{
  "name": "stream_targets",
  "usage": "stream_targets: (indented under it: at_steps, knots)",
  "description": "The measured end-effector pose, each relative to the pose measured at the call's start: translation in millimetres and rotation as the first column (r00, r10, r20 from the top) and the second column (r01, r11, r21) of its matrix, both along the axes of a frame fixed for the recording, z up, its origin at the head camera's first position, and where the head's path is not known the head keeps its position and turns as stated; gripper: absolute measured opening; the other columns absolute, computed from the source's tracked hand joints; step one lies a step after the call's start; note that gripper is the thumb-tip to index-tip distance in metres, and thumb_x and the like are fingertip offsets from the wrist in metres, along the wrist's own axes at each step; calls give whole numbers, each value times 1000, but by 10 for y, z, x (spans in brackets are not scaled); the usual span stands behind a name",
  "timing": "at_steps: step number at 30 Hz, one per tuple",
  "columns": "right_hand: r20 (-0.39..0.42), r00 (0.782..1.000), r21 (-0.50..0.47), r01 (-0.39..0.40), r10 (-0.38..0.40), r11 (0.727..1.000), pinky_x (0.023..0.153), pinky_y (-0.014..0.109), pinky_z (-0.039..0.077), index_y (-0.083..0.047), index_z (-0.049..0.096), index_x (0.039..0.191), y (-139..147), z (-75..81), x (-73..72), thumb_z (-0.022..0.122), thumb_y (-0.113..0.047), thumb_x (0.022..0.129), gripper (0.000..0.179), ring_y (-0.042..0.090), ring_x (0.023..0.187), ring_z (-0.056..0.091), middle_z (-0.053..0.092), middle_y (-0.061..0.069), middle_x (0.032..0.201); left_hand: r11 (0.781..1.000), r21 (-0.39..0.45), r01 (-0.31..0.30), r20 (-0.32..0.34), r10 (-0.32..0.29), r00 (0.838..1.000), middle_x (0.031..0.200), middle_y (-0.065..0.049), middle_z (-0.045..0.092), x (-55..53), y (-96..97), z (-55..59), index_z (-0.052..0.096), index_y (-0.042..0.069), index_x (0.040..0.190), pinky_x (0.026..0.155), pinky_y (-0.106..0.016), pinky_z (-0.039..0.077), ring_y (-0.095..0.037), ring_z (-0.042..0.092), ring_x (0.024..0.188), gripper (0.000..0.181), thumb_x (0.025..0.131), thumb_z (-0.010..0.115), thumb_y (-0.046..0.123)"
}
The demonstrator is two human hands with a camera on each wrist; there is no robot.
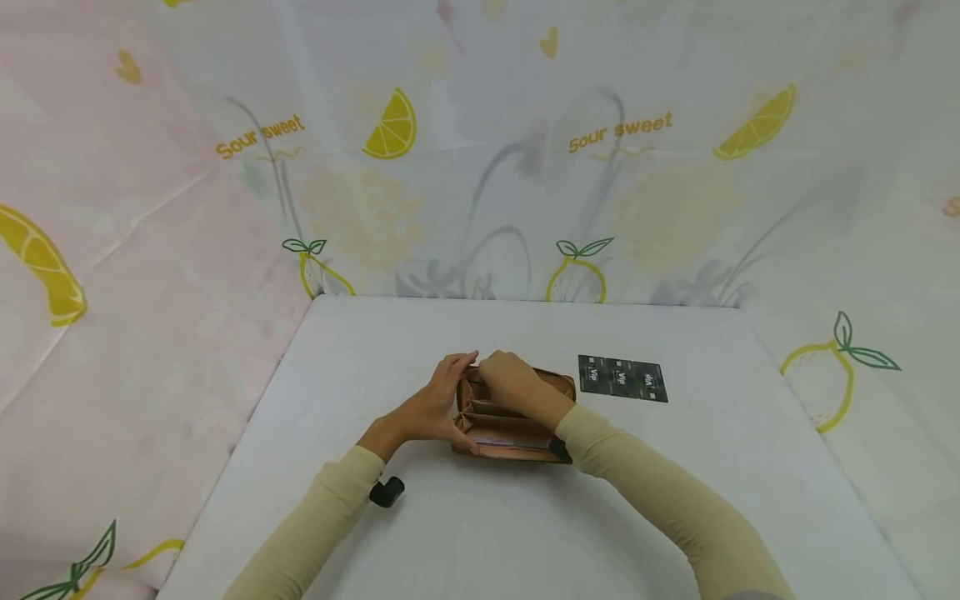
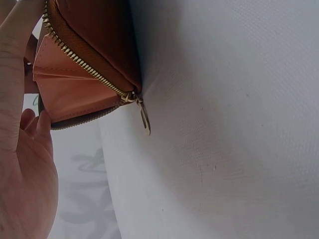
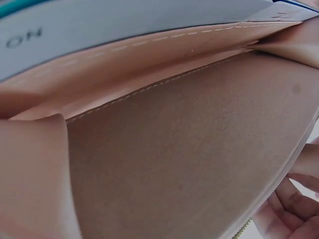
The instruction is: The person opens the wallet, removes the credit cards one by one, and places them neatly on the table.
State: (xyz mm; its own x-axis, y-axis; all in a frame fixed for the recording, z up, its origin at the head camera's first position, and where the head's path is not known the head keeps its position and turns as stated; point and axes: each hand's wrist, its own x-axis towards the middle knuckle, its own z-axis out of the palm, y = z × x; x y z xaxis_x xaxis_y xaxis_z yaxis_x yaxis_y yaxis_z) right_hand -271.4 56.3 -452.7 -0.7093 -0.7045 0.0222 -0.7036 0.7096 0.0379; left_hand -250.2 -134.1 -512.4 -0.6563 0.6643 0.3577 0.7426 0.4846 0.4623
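Note:
A brown zip-around wallet (image 1: 517,433) lies unzipped on the white table, its folded inner compartments facing up. My left hand (image 1: 435,408) grips its left end, thumb at the near edge and fingers at the far edge. In the left wrist view the brass zip and its pull (image 2: 144,117) hang at the corner of the wallet (image 2: 99,40). My right hand (image 1: 517,382) reaches over the wallet with fingers bent down at its far left part; I cannot tell what they hold. The right wrist view shows the tan lining (image 3: 189,144) and a white printed edge (image 3: 124,30) above it.
Right of the wallet, a strip of black cards (image 1: 622,378) marked "Vip" lies flat on the table (image 1: 675,483). A black wrist device (image 1: 387,492) sits by the left cuff. Lemon-print cloth (image 1: 480,167) hangs behind the table and along its sides.

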Motion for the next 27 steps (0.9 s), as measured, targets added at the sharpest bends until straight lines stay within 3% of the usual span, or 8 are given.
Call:
stream_targets:
  at_steps: [6, 13, 17, 21, 27]
  knots:
    - [7, 1000, 3, 1, -1, 1000, 72, 34, 53, -5, 71, 88, 15, -19, 15, 74, -11, 86, 7, 22, 77, 63, 64, 6, 78, 1000, -10, -5, 7, 5, 1000, 147, -13, 19, -3, -4, -10, 8, 3, 154, 106, -40, 36, -25, 28, 133, 146, 50, 85, 70]
    - [-7, 1000, -67, 9, -9, 998, 72, 35, 52, -5, 69, 91, 105, 57, 3, 73, -6, 84, 9, 23, 79, 61, 62, 6, 81, 1000, -16, -12, 9, 12, 1000, 148, -14, 17, 5, -2, -5, 5, 9, 155, 106, -44, 36, -25, 26, 134, 145, 50, 83, 72]
    - [-4, 1000, -154, -11, 11, 988, 66, 34, 51, -5, 68, 87, 148, 65, -23, 67, -1, 86, 4, 22, 74, 60, 61, 6, 78, 1000, -9, -16, 3, 16, 1000, 147, -14, 18, 6, -5, -8, 5, 10, 155, 105, -45, 37, -26, 26, 133, 145, 50, 83, 71]
    - [49, 998, -263, -15, 29, 965, 56, 30, 47, -6, 65, 77, 176, 60, -43, 64, 0, 87, 11, 17, 62, 56, 60, 4, 70, 1000, -19, -20, 10, 20, 1000, 147, -13, 18, 10, -7, -16, 4, 12, 155, 106, -43, 36, -24, 25, 134, 144, 51, 82, 73]
    - [91, 994, -321, -24, 56, 947, 52, 25, 43, -7, 70, 75, 206, 58, -65, 66, -1, 87, 14, 10, 54, 52, 62, 0, 65, 1000, -18, -24, 18, 24, 1000, 148, -13, 16, 16, -11, -19, 3, 11, 155, 106, -44, 36, -25, 24, 134, 145, 50, 83, 71]
